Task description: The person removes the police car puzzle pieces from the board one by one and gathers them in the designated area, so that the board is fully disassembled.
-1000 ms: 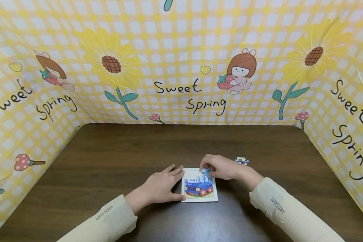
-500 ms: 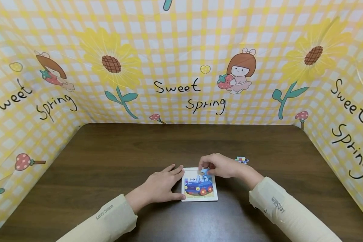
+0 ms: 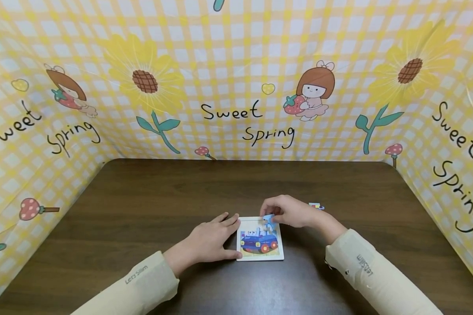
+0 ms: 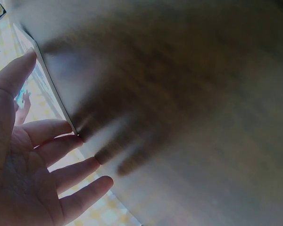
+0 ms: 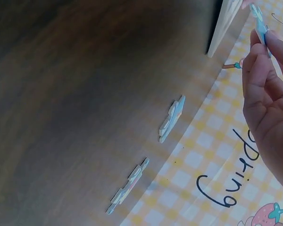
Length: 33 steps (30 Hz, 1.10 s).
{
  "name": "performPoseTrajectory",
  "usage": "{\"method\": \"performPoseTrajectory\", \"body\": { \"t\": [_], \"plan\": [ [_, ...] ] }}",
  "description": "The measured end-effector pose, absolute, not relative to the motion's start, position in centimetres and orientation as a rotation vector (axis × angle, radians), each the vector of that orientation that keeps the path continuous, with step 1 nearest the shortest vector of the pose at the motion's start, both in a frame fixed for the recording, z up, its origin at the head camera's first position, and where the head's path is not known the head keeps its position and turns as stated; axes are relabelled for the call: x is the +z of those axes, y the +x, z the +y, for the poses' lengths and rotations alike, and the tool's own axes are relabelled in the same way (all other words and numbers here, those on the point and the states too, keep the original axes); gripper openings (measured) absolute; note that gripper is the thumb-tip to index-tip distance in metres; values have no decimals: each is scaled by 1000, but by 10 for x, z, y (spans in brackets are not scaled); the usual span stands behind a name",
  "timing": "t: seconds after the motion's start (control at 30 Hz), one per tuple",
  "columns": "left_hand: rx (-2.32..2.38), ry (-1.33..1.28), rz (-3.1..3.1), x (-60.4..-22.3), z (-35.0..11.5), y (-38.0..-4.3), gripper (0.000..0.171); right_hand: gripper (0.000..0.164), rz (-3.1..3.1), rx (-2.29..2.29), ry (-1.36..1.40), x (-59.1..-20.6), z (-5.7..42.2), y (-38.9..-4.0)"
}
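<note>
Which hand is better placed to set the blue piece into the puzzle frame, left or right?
Probably the right hand: it pinches the blue piece at the far right corner of the puzzle frame. The left hand touches the frame's left edge, holding no piece.

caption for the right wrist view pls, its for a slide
A right hand pinches a blue puzzle piece near a white frame, two loose pieces lying on the dark table.

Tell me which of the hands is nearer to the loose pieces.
Right: the right hand is just left of the loose pieces; the left hand is farther left, touching the frame.
</note>
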<state>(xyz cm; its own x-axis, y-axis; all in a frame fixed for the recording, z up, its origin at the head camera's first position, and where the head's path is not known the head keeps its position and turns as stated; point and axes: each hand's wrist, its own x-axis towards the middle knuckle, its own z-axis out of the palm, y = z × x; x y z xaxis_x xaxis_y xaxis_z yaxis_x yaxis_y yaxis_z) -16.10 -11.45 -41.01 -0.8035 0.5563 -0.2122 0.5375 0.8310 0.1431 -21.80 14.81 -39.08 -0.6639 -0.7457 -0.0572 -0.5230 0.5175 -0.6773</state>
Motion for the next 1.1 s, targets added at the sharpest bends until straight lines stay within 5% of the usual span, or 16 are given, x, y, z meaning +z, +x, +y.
{"method": "performPoseTrajectory", "body": {
  "t": [1.1],
  "plan": [
    [98, 867, 2775, -409, -114, -159, 89, 19, 2540, -1093, -866, -374, 217, -219]
  ]
}}
